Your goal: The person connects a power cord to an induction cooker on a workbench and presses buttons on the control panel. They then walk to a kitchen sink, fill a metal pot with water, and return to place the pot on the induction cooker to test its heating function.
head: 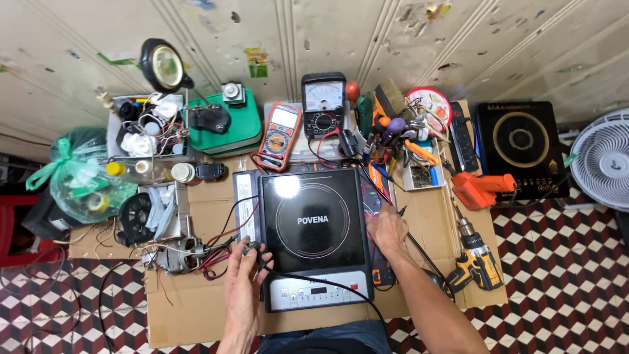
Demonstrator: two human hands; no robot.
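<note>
Black cooktop (311, 223), orange multimeter (278, 136), checkered floor (557, 262)

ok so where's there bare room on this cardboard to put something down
Free: the near-left corner of the cardboard, below the motor and beside the left hand; a smaller patch between the induction cooker and the yellow drill. The back edge is crowded with meters and tools.
</note>
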